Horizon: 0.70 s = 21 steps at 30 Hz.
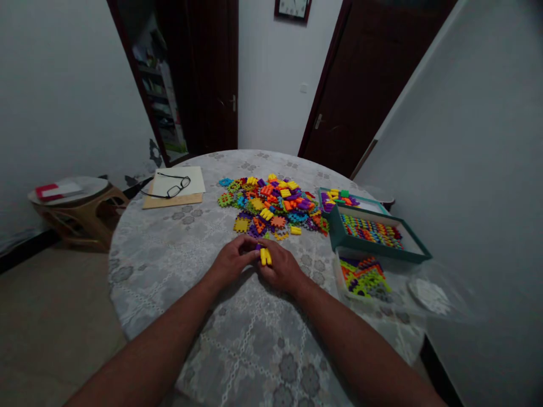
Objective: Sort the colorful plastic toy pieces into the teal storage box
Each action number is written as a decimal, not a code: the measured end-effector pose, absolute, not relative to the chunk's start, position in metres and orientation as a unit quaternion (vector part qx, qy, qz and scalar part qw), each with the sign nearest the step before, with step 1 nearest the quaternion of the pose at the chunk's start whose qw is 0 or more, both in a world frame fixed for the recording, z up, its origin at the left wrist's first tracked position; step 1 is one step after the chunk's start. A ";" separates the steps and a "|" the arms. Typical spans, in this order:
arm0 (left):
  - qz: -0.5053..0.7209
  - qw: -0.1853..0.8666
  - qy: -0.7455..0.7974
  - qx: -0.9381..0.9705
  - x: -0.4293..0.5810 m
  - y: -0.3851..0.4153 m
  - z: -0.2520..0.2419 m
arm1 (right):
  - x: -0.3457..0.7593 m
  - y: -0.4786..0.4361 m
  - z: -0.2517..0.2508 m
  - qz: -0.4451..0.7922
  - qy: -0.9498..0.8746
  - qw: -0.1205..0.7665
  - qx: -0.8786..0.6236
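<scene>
Both my hands meet above the near middle of the table, just in front of a pile of plastic building pieces (271,206). My left hand (235,259) pinches a small purple building piece (258,247), partly hidden by the fingers. In my right hand (280,264) is a yellow building piece (266,257) with two prongs pointing toward me. The purple and yellow pieces touch; whether they are joined I cannot tell. A loose yellow piece (296,230) lies at the pile's near edge, beyond my right hand.
Right of the pile stand a green box (335,229) with rows of colourful pieces, a shallow tray (373,207) behind it, and a clear plastic container (339,277) of flat pieces. Black glasses (173,191) rest on paper at the left. A stool (85,215) stands beyond the table.
</scene>
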<state>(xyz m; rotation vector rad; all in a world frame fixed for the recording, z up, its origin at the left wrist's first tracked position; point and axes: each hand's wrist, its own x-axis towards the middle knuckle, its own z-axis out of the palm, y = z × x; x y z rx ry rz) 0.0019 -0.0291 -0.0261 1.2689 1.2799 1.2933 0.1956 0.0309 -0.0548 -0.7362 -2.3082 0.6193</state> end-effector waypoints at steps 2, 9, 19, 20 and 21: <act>0.526 0.451 0.513 0.507 0.002 -0.030 -0.026 | 0.194 0.031 -0.055 0.233 -0.879 0.308 -0.278; 0.555 0.436 0.547 0.450 -0.010 -0.010 -0.008 | 0.199 0.026 -0.031 0.310 -0.826 0.328 -0.338; 0.727 0.304 0.554 0.269 -0.035 0.039 0.008 | 0.274 0.080 0.088 0.309 -0.810 0.324 -0.380; 0.711 0.276 0.587 0.271 -0.036 0.039 0.002 | 0.286 0.098 0.098 0.278 -0.808 0.328 -0.403; 0.686 0.245 0.626 0.277 -0.037 0.038 -0.004 | 0.299 0.118 0.107 0.249 -0.803 0.331 -0.429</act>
